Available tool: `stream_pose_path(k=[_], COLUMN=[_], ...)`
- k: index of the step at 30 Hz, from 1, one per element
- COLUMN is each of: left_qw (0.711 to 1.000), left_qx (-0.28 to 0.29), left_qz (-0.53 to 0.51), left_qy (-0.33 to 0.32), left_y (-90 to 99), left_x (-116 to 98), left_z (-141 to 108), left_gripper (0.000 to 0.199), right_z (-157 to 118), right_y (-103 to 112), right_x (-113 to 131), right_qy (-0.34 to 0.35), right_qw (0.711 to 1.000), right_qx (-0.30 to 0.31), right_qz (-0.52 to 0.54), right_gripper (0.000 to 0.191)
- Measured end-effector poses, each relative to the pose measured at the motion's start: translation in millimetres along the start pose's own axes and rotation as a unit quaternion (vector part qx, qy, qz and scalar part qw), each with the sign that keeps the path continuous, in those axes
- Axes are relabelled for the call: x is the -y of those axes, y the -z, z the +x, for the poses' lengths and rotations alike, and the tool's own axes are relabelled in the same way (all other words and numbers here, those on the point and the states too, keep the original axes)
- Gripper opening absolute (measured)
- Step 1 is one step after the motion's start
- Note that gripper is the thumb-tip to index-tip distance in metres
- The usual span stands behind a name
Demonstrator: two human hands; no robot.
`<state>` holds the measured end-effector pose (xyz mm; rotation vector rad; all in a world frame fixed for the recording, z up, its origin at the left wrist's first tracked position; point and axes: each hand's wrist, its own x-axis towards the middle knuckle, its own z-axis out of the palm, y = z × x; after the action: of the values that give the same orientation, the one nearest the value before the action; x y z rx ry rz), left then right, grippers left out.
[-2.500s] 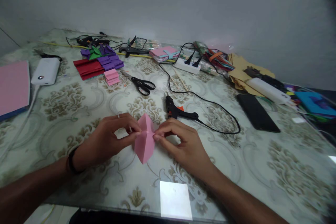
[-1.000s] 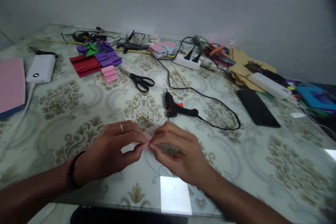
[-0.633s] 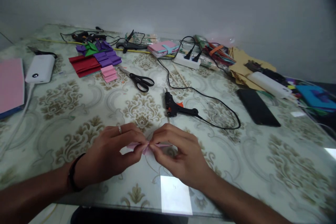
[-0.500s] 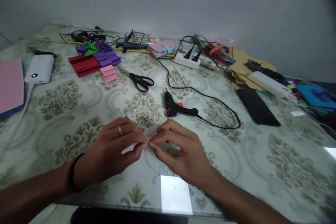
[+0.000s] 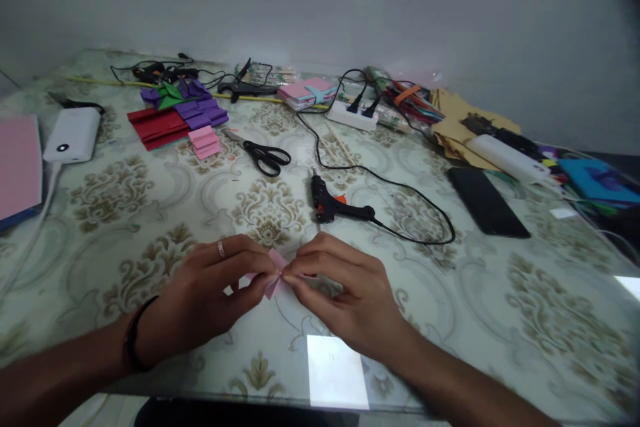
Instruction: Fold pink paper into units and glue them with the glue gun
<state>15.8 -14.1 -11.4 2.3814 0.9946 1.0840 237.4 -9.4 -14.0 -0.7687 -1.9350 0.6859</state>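
A small piece of folded pink paper (image 5: 275,257) is pinched between my two hands, low over the front of the table. My left hand (image 5: 223,283), with a ring and a dark wristband, grips it from the left between thumb and fingertips. From the right, my right hand (image 5: 345,283) pinches it the same way, fingertips almost touching the left ones. Much of the paper is hidden behind my fingers. Just beyond my right hand lies a black glue gun (image 5: 336,203) on its side. Black-handled scissors (image 5: 264,155) rest farther back, beside a pleated pink paper piece (image 5: 205,142).
Folded red paper (image 5: 156,128) and purple paper (image 5: 203,112) lie at the back left. A white power bank (image 5: 74,135) stands near a pink sheet (image 5: 19,163). Behind the glue gun's looping cord is a power strip (image 5: 351,116). A black phone (image 5: 487,203) lies right.
The pink paper now shows more, its flaps standing out above and below my fingertips. Both hands keep their pinch and have shifted only slightly.
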Motion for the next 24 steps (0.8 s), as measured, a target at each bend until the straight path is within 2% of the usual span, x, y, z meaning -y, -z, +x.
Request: stream_pose_path(k=[9, 15, 24], left_qw=[0.996, 0.993, 0.990], left_qx=[0.026, 0.033, 0.038], left_qz=[-0.079, -0.092, -0.110], left_qy=[0.043, 0.064, 0.080], left_y=[1.1, 3.0, 1.3], left_x=[-1.6, -1.4, 1.4], left_z=[0.3, 1.1, -0.1], left_gripper=[0.012, 0.010, 0.008], right_z=[-1.6, -1.0, 0.1], right_y=[-3.7, -2.9, -3.0], right_x=[0.8, 1.2, 0.1], right_qy=[-0.025, -0.047, -0.043], right_qw=[0.998, 0.997, 0.998], right_qx=[0.003, 0.015, 0.020], right_qz=[0.052, 0.055, 0.046], right_gripper=[0.008, 0.006, 0.008])
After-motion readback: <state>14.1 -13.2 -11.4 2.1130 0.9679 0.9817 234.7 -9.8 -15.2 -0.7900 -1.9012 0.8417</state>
